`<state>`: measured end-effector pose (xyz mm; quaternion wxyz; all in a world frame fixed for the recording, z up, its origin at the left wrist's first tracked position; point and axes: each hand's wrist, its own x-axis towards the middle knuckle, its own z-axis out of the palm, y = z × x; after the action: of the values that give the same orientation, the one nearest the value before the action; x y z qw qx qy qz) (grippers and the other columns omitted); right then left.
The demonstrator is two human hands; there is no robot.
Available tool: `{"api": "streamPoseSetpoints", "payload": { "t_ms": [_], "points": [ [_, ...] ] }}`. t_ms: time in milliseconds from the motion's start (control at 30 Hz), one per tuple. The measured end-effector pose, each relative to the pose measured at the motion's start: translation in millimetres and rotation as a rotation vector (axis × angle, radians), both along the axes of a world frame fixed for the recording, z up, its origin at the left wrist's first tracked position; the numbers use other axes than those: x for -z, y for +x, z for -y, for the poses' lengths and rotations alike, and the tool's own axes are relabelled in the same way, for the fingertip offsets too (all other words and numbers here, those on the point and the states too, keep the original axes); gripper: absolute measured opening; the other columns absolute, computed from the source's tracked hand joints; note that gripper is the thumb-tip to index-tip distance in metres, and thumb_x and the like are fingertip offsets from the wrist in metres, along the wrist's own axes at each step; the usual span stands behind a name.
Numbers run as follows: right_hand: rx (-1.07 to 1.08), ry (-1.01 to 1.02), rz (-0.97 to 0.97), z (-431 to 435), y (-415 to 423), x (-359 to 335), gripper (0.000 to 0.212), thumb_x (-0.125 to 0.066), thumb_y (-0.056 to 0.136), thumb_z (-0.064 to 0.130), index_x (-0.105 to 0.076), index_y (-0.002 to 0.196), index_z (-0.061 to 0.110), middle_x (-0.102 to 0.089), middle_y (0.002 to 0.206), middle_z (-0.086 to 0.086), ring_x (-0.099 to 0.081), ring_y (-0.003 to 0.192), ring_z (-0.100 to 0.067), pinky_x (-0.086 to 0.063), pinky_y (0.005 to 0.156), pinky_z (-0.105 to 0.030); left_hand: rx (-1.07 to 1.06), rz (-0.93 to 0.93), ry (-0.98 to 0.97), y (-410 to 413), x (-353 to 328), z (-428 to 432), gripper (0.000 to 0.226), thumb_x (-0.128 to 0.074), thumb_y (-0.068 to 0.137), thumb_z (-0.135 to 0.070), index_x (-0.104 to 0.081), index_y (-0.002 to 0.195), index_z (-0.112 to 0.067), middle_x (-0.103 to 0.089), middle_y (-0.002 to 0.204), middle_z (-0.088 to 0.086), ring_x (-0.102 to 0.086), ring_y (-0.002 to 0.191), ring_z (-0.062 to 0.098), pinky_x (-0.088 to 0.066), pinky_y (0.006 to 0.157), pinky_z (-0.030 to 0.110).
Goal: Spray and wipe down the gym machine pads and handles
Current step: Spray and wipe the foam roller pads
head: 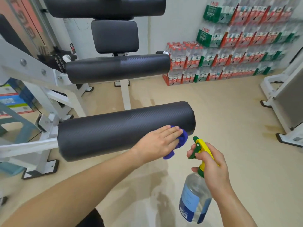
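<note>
We reach our left arm in from the lower left, the bare forearm running diagonally up to the near roller pad [114,130]. The left grip [159,142] lies flat with the back of the hand up. Its fingers [170,130] are straight and close together, laid over a blue cloth [183,138] and pressing it against the pad's front face near its right end. The cloth bunches out past the fingertips, and a tail of it hangs below the heel of the hand.

Just right of that grip and a little lower, apart from it, our right grip [211,166] is curled round the neck of a spray bottle [194,199]. The forearm comes in from the lower right. One finger hooks over the green trigger [194,152]. The yellow spray head [203,145] stands above the knuckles, its green nozzle aimed up and left — toward the cloth and the end of the pad. The clear bottle body hangs tilted below the grip, over the beige floor [221,115].

Beyond the left grip sits a second roller pad [118,68] and, higher, a square back pad [114,36], all on a white frame [49,99]. Far off to the right of both grips, packs of bottled water [229,46] are stacked against the wall.
</note>
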<state>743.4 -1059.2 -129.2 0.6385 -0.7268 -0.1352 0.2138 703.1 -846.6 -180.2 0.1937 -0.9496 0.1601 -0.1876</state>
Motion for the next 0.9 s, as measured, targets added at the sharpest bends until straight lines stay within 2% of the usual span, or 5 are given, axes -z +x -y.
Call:
{"api": "streamPoseSetpoints", "payload": {
  "t_ms": [400, 500, 600, 767, 900],
  "points": [
    [-0.165, 0.051, 0.023, -56, -21, -6, 0.018, -0.054, 0.075, 0.030, -0.071, 0.082, 0.028, -0.073, 0.089, -0.002, -0.067, 0.092, -0.017, -0.050, 0.068, -0.036, -0.344, 0.130, -0.290, -209, -6, -93, 0.035, -0.049, 0.100, -0.013, -0.067, 0.130, -0.008, -0.051, 0.149, 0.014, -0.047, 0.140, 0.032, -0.042, 0.111, 0.049],
    [-0.331, 0.031, 0.046, -76, -36, -6, 0.017, -0.056, 0.074, 0.031, -0.071, 0.084, 0.029, -0.073, 0.091, 0.001, -0.067, 0.091, -0.016, -0.053, 0.067, -0.033, -0.500, 0.328, -0.526, -244, -9, -85, 0.035, -0.047, 0.095, -0.013, -0.073, 0.116, -0.005, -0.061, 0.138, 0.011, -0.063, 0.122, 0.031, -0.050, 0.102, 0.038],
    [-0.496, -0.016, 0.094, -96, -57, -2, 0.018, -0.054, 0.076, 0.029, -0.069, 0.087, 0.027, -0.073, 0.091, 0.001, -0.066, 0.093, -0.023, -0.051, 0.067, -0.034, -0.670, 0.561, -0.768, -264, -29, -76, 0.044, -0.047, 0.077, -0.010, -0.075, 0.110, -0.007, -0.065, 0.130, -0.001, -0.067, 0.104, 0.010, -0.049, 0.093, 0.016],
    [-0.443, 0.025, 0.174, -114, -81, 3, 0.012, -0.053, 0.076, 0.022, -0.059, 0.075, 0.012, -0.063, 0.082, -0.014, -0.058, 0.083, -0.039, -0.045, 0.063, -0.042, -0.834, 0.877, -1.069, -264, -61, -80, 0.051, -0.049, 0.077, -0.012, -0.067, 0.112, -0.045, -0.069, 0.126, -0.011, -0.072, 0.084, 0.038, -0.059, 0.065, 0.044],
    [-0.539, -0.032, 0.201, -126, -99, 0, 0.020, -0.054, 0.080, 0.032, -0.063, 0.085, 0.015, -0.065, 0.087, -0.015, -0.060, 0.089, -0.038, -0.048, 0.064, -0.046, -0.947, 1.011, -1.262, -258, -70, -88, 0.050, -0.054, 0.080, -0.002, -0.071, 0.111, -0.038, -0.072, 0.116, -0.007, -0.071, 0.099, 0.028, -0.056, 0.090, 0.053]
  ]
}}
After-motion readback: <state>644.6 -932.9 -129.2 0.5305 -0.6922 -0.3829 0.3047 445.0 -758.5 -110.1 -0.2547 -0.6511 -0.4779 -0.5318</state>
